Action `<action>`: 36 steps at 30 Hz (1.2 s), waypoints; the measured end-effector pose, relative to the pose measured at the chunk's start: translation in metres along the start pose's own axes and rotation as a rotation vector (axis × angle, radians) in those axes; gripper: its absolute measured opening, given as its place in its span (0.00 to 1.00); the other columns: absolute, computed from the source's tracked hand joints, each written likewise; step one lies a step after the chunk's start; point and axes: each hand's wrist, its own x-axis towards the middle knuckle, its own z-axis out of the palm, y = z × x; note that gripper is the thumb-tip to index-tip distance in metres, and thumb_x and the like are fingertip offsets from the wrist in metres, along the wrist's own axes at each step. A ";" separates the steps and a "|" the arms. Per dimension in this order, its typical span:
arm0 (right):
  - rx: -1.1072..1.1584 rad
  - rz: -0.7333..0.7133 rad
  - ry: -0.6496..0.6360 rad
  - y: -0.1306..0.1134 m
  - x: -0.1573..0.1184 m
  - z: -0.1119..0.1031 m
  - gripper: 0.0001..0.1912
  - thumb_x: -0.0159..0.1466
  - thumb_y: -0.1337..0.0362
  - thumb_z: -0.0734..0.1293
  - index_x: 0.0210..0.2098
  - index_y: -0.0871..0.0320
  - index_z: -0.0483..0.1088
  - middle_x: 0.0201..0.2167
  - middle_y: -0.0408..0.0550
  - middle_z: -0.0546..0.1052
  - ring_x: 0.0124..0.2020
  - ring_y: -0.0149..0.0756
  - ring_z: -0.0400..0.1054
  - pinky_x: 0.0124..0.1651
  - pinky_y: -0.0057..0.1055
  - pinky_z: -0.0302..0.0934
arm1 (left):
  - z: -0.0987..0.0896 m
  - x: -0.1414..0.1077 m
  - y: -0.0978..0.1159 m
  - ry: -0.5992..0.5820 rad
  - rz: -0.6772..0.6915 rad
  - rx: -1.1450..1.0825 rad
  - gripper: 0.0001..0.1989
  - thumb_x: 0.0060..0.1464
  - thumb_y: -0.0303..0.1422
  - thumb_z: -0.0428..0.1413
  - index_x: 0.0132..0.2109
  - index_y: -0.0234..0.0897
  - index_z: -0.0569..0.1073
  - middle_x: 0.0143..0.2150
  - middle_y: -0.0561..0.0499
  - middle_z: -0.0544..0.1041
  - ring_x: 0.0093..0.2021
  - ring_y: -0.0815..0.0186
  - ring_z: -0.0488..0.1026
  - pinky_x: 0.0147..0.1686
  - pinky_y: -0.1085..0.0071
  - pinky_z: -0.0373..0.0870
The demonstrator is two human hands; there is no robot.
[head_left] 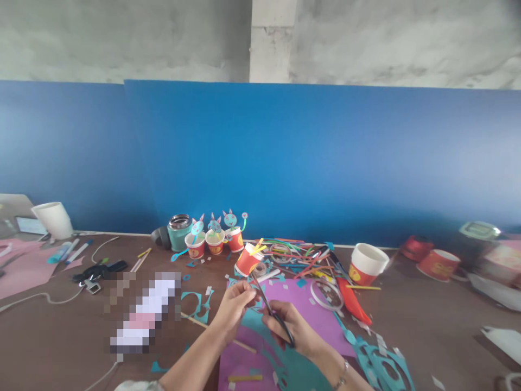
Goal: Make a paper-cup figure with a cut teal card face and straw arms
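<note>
My right hand [296, 328] is closed around the dark handles of a pair of scissors [263, 293], whose blades point up and left. Beside the blades, my left hand [235, 305] is closed in a pinch; whatever lies between its fingertips is too small to make out. Just beyond both hands, a red and white paper cup [247, 262] leans to one side with yellow strips at its rim. Purple paper [321, 328] and cut teal paper [307, 372] lie beneath the hands.
Three paper cups with teal cat-like cutouts [215, 244] stand behind, near an open teal flask [179, 233]. Coloured sticks [301, 260], a tape roll [326, 295] and a larger paper cup [366, 264] are to the right. A blurred-out object [146, 315] lies left.
</note>
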 end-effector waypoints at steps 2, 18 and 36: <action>-0.006 0.004 -0.004 0.002 0.000 -0.001 0.19 0.59 0.47 0.63 0.27 0.59 0.62 0.10 0.34 0.62 0.10 0.22 0.52 0.14 0.20 0.47 | 0.000 0.000 0.000 -0.007 -0.002 0.000 0.14 0.34 0.33 0.67 0.23 0.34 0.68 0.20 0.56 0.72 0.25 0.72 0.70 0.29 0.77 0.61; -0.060 0.043 -0.025 0.004 -0.001 -0.004 0.14 0.60 0.53 0.63 0.27 0.58 0.62 0.10 0.33 0.61 0.11 0.22 0.53 0.15 0.20 0.47 | -0.009 0.003 0.005 -0.048 -0.078 0.056 0.15 0.32 0.34 0.67 0.23 0.34 0.67 0.20 0.54 0.73 0.25 0.70 0.71 0.27 0.76 0.60; -0.096 0.084 -0.056 0.013 0.000 -0.008 0.12 0.59 0.56 0.63 0.29 0.59 0.65 0.10 0.33 0.61 0.11 0.22 0.53 0.14 0.19 0.48 | -0.014 0.003 0.013 -0.120 -0.191 0.102 0.15 0.33 0.33 0.66 0.20 0.35 0.65 0.22 0.53 0.74 0.25 0.71 0.70 0.28 0.77 0.60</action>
